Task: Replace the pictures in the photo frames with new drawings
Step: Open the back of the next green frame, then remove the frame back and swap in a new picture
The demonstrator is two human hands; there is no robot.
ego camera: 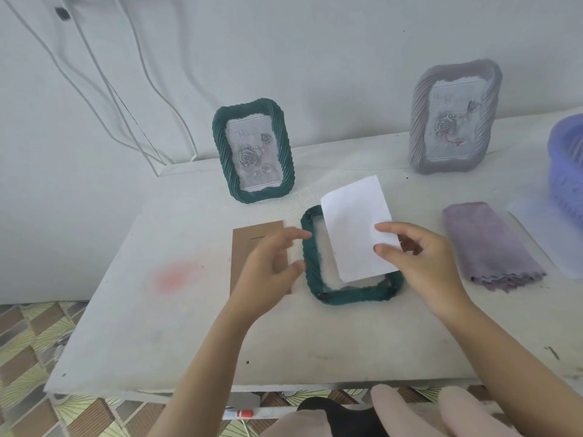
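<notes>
Green photo frame (315, 272) lies face down on a white table (189, 326). Right hand (419, 266) pinches a white paper sheet (353, 222) tilted over its open back. Left hand (268, 272) hovers beside it, fingers relaxed, holding nothing, above a brown backing board (249, 241)

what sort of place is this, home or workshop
Probably a room at home, a makeshift craft spot: a low white table against a plain wall, patterned floor tiles, loose cables.
</notes>
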